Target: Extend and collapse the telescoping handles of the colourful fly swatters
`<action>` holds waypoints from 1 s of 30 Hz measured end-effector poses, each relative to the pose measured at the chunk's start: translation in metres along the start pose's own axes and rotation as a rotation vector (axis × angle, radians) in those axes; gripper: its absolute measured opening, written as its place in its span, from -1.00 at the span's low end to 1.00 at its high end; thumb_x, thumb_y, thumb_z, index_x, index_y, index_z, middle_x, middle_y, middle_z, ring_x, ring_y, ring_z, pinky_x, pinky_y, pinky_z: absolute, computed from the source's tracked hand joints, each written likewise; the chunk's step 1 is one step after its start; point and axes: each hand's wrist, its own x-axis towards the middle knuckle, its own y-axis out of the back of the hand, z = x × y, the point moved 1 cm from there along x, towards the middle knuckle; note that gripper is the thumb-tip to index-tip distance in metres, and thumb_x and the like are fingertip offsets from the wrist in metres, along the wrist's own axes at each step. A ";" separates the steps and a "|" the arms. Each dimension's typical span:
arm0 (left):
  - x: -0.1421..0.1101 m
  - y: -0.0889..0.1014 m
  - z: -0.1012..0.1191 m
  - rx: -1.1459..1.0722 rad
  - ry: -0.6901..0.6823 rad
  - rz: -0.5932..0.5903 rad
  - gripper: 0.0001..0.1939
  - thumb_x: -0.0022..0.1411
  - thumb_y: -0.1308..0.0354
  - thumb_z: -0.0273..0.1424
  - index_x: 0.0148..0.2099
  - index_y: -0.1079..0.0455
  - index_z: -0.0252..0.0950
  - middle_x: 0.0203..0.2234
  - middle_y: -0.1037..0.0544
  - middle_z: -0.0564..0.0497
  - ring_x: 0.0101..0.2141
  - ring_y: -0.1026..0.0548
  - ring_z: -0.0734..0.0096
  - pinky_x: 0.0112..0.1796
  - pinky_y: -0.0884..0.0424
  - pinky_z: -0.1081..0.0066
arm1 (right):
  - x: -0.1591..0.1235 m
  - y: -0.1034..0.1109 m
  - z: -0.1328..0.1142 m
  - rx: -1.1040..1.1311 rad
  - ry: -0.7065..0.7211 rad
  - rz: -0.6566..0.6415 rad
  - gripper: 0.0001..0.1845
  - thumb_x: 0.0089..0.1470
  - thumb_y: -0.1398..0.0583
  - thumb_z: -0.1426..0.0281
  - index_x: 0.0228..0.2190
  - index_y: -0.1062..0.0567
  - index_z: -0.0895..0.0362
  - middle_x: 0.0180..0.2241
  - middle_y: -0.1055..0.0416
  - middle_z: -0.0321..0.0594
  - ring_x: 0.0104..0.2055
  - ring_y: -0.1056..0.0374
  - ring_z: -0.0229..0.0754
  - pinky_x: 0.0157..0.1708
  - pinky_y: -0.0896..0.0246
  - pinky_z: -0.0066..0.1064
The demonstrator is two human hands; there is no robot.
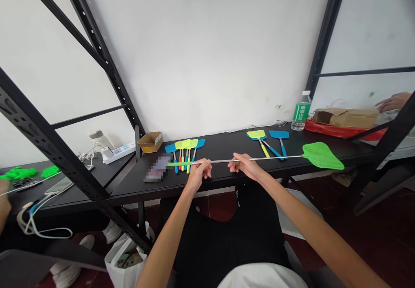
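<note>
A long fly swatter with a green mesh head point(322, 155) stretches sideways above the front of the black desk. My left hand point(201, 169) pinches its thin metal rod close to the green handle, which points left. My right hand point(242, 165) grips the same rod further right, on the side toward the head. Behind my left hand lies a row of short swatters point(186, 144) with yellow and blue heads. Beyond my right hand rest a yellow swatter point(258, 135) overlapping a blue one, and another blue swatter point(279, 135) beside them.
A small cardboard box point(150, 142) and a blurred-out flat object point(158, 169) lie at left. At back right stands a water bottle point(301, 111), near a carton point(346, 117) on red material. Black rack posts point(94, 41) flank the desk. Other people's hands show at both edges.
</note>
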 end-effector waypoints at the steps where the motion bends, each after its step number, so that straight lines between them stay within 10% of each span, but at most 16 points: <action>1: 0.000 0.000 0.000 0.007 0.001 -0.002 -0.63 0.20 -0.19 -0.14 -0.50 -0.36 -0.30 -0.73 -0.33 0.10 -0.66 -0.33 0.56 -0.63 -0.08 0.54 | 0.000 0.000 0.000 0.002 0.000 0.001 -0.45 0.14 -0.20 0.00 -0.48 -0.67 0.23 -0.56 -0.54 -0.04 -0.51 -0.40 -0.20 -0.49 -0.10 -0.40; 30: 0.000 -0.001 -0.003 0.066 -0.027 0.000 -0.60 0.26 -0.15 -0.09 -0.46 -0.38 -0.30 -0.72 -0.34 0.09 -0.66 -0.32 0.55 -0.62 -0.11 0.52 | 0.000 0.000 -0.001 0.021 -0.016 0.048 -0.50 0.06 -0.26 0.01 -0.52 -0.65 0.21 -0.58 -0.52 -0.06 -0.52 -0.39 -0.19 -0.49 -0.09 -0.38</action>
